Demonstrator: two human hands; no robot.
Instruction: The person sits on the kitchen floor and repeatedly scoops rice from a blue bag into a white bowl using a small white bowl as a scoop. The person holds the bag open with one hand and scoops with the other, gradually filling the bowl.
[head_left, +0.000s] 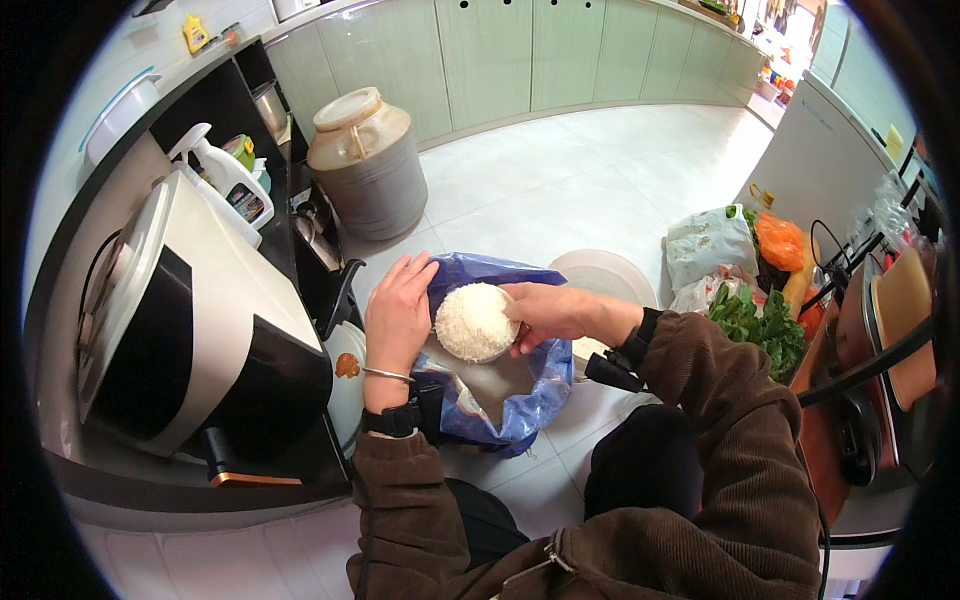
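Note:
My right hand (551, 313) grips a small round cup heaped with white rice (477, 321), its fingers and thumb at the cup's right side. The cup is above the open mouth of a blue plastic bag (541, 405); the rice hides most of the cup's wall. On the bag's left rim rests my left hand (397, 304), holding that edge, with its thumb hidden. Behind my right wrist stands a pale round basin (604, 271), partly covered by the arm; white grains (589, 348) show in a container beneath the forearm.
A large lidded stoneware jar (371, 172) stands on the tiled floor ahead. Left are a black-and-white appliance (225, 292) and a spray bottle (232, 176) on a dark shelf. Shopping bags (711, 244) and leafy greens (757, 326) lie right, near a pan (874, 322).

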